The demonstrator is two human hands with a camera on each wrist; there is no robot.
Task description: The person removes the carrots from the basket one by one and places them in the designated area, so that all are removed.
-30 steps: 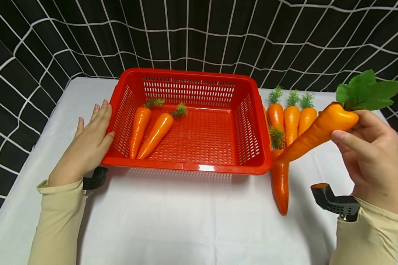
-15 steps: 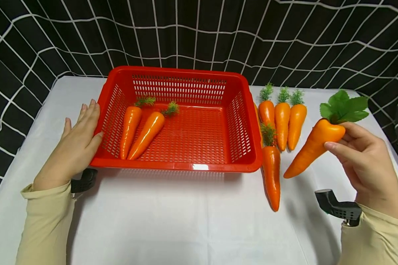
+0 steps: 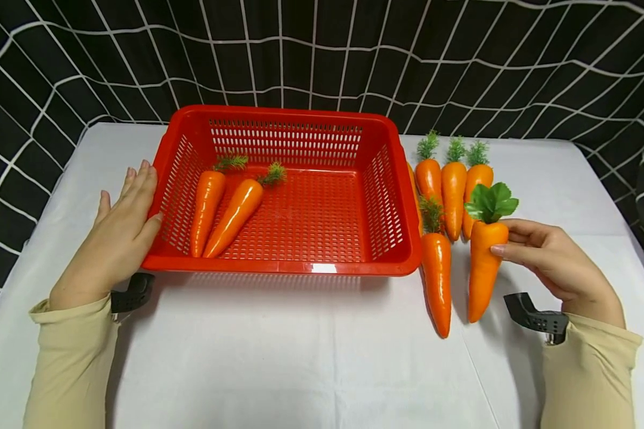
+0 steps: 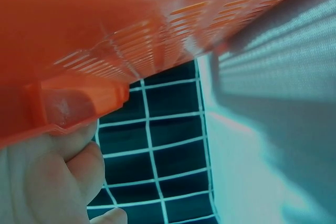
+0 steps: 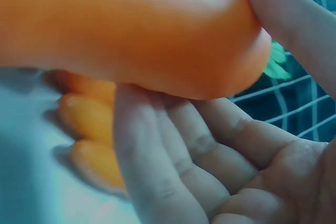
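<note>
My right hand point(image 3: 563, 262) pinches an orange carrot point(image 3: 484, 268) with broad green leaves near its top, thumb on one side and fingers on the other. The carrot hangs tip down, close to the right of another carrot point(image 3: 437, 280) that lies on the table. In the right wrist view the carrot point(image 5: 136, 30) spans the top, fingers beneath it. My left hand point(image 3: 112, 232) lies with straight fingers against the left rim of a red plastic basket point(image 3: 279, 266). Two carrots with feathery tops, a left one point(image 3: 208, 208) and a right one point(image 3: 236, 217), rest inside the basket's left half.
Several more carrots point(image 3: 453, 193) with feathery green tops lie in a row right of the basket, one partly hidden by its wall. White cloth covers the table point(image 3: 279, 351). Behind it hangs a black curtain point(image 3: 295, 59) with a white grid.
The right hand has brought the leafy carrot down and leftward, turning it from slanted to nearly upright beside the row. The left hand stays at the basket's rim; the whole view shifted slightly.
</note>
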